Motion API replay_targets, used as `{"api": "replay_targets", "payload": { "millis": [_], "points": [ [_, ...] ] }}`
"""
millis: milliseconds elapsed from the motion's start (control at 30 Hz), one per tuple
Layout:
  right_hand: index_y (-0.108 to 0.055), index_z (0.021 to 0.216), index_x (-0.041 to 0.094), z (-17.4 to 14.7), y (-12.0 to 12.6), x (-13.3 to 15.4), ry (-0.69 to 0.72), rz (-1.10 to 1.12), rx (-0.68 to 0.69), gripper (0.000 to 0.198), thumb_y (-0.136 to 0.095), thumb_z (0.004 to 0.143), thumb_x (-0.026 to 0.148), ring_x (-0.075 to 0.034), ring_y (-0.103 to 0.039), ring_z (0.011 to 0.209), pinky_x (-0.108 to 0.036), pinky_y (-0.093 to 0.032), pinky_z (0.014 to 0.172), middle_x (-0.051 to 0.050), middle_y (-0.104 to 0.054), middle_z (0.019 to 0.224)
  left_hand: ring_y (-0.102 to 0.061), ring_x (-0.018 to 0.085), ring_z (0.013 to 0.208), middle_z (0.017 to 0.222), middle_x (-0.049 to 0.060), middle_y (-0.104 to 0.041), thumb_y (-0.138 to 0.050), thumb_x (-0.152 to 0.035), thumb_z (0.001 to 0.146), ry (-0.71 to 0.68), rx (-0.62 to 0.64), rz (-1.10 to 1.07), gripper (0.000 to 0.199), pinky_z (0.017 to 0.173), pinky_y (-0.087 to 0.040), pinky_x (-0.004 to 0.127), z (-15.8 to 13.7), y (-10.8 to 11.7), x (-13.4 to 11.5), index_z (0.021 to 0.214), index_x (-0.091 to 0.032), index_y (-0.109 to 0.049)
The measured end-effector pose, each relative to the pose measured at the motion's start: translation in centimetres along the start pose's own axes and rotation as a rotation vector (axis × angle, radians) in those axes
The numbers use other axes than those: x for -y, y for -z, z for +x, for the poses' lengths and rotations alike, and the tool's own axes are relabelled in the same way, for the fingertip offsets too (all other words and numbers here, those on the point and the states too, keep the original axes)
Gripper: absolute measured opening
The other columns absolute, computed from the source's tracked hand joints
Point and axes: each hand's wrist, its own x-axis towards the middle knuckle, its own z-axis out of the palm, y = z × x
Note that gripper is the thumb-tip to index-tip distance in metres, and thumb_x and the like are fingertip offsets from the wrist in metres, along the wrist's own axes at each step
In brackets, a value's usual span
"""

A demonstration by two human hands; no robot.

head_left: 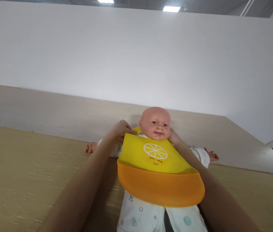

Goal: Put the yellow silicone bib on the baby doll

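A baby doll in white printed clothes lies on its back with both arms stretched out sideways. Over its chest spreads a yellow bib with a lemon-slice print and an orange catch pocket. Beside the doll's neck, my left hand pinches the bib's yellow neck strap, which has small holes in it. My right hand reaches in at the other side of the neck. Its fingers are mostly hidden behind the doll's head and the bib, so what they grip does not show.
The doll rests on a wood-toned surface. A paler raised ledge or panel runs behind its head, with a white wall beyond. Ceiling lights show at the top.
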Motion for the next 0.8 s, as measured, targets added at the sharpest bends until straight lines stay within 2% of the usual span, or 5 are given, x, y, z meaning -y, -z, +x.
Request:
{"api": "replay_targets", "payload": {
  "millis": [167,267,433,567,800],
  "points": [
    [-0.065,0.061,0.022,-0.27,-0.31,0.18,-0.084,0.06,-0.049,0.025,-0.074,0.048,0.04,-0.027,-0.065,0.078,-0.039,-0.052,0.07,-0.004,-0.071,0.07,-0.032,0.006,0.037,0.034,-0.004,-0.037,-0.083,-0.033,0.049,-0.048,-0.04,0.223,0.041,0.038,-0.018,0.023,-0.21,0.29,-0.37,0.037,-0.015,-0.048],
    [-0.066,0.065,0.022,-0.19,-0.3,0.13,-0.078,0.069,-0.06,0.023,-0.073,0.048,0.037,-0.026,-0.065,0.077,-0.037,-0.052,0.068,-0.003,-0.072,0.073,-0.031,0.006,0.037,0.037,-0.004,-0.038,-0.081,-0.035,0.052,-0.041,0.008,0.261,0.039,0.039,-0.018,0.023,-0.08,0.42,-0.23,0.039,-0.015,-0.051],
    [-0.068,0.07,0.021,0.07,-0.12,-0.1,-0.155,0.125,0.005,0.026,-0.073,0.05,0.037,-0.024,-0.065,0.075,-0.036,-0.053,0.068,-0.004,-0.072,0.076,-0.041,0.008,0.043,0.049,-0.001,-0.05,-0.078,-0.04,0.058,-0.074,0.202,-0.162,0.034,0.043,-0.028,0.022,0.13,0.62,0.44,0.053,-0.014,-0.058],
    [-0.068,0.068,0.022,-0.01,-0.12,-0.13,-0.14,0.163,-0.02,0.028,-0.076,0.047,0.039,-0.025,-0.065,0.08,-0.037,-0.053,0.072,-0.004,-0.072,0.076,-0.042,0.006,0.045,0.051,-0.003,-0.051,-0.075,-0.04,0.063,-0.159,0.222,-0.379,0.031,0.046,-0.03,0.019,-0.1,0.49,0.33,0.058,-0.014,-0.057],
    [-0.067,0.065,0.023,0.01,0.04,-0.39,-0.028,0.102,-0.091,0.028,-0.079,0.045,0.037,-0.029,-0.062,0.096,-0.04,-0.051,0.083,-0.005,-0.072,0.082,-0.046,0.007,0.047,0.056,-0.002,-0.054,-0.073,-0.031,0.066,-0.139,0.274,-0.583,0.024,0.049,-0.034,0.019,-0.4,0.06,-0.05,0.064,-0.014,-0.056]
  ]
}}
